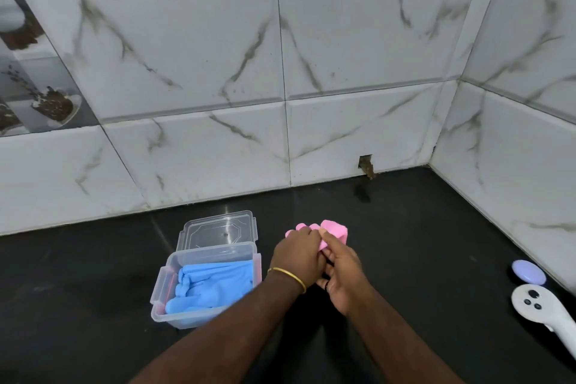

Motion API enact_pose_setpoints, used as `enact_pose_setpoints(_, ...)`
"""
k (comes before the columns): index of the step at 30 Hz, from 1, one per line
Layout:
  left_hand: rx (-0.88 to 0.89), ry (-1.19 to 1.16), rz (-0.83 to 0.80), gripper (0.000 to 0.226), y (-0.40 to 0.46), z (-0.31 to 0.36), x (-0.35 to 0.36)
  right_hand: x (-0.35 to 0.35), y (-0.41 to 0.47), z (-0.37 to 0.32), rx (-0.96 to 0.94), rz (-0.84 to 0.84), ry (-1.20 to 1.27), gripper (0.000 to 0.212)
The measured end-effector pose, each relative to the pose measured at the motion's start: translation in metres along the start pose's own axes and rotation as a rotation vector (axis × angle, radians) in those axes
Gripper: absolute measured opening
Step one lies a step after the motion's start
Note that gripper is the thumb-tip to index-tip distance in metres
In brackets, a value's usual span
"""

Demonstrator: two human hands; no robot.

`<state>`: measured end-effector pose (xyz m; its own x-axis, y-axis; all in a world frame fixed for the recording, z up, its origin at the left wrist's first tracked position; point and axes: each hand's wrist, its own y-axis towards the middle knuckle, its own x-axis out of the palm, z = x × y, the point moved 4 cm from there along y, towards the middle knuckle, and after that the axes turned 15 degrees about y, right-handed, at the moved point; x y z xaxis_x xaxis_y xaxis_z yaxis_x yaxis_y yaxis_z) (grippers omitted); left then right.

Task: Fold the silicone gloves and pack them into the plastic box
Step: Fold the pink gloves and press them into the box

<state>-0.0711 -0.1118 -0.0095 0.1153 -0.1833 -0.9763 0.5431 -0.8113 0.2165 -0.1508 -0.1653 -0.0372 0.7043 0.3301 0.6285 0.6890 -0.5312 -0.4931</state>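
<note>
Both hands meet over a glossy black counter (405, 227), closed around one pink glove (335, 229). The left hand (297, 254) lies on top with its fingers curled over the soft, bunched silicone; the right hand (341, 274) grips it from the side, thumb pressed against the pink. Rounded fingertips of the glove poke out past the knuckles, and a folded, blocky lump of it shows beyond them. A thin gold bangle (288, 277) circles the left wrist.

Just to the left stands one clear plastic box (160, 299), rectangular with rounded corners and clip latches on its sides. Blue gloves (212, 285) lie crumpled inside it; how many I cannot tell. Its one clear lid (218, 229) leans behind it, embossed with an angular outline.

At the far right lie a smooth white controller (542, 310) with three dark buttons and a small lilac oval (528, 271). White marble-veined tiles (343, 56) line the corner walls.
</note>
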Motion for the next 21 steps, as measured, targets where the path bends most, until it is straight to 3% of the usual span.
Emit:
enact_pose_setpoints(4, 0.073, 0.008, 0.182, 0.027, 0.003, 0.001, -0.038, 0.022, -0.007, -0.017, -0.029, 0.045, 0.077, 0.035)
enact_pose_setpoints(8, 0.145, -0.045, 0.249, 0.025, -0.007, -0.011, -0.059, 0.035, -0.01, -0.023, -0.043, 0.097, 0.04, 0.016)
enact_pose_setpoints(13, 0.25, 0.032, 0.341, 0.008, -0.033, -0.035, -0.083, 0.069, -0.016, -0.007, -0.118, 0.139, -0.002, 0.017)
enact_pose_setpoints(16, 0.268, -0.059, 0.352, 0.01, -0.05, -0.062, -0.09, 0.096, -0.02, 0.003, -0.146, 0.111, -0.038, 0.02)
enact_pose_setpoints(18, 0.171, -0.239, 0.438, 0.011, -0.07, -0.087, -0.09, 0.115, -0.022, 0.009, -0.154, 0.07, -0.035, 0.021)
enact_pose_setpoints(21, -0.206, -0.577, 0.421, 0.02, -0.104, -0.118, -0.073, 0.146, -0.026, 0.015, -0.159, -0.004, -0.039, 0.029)
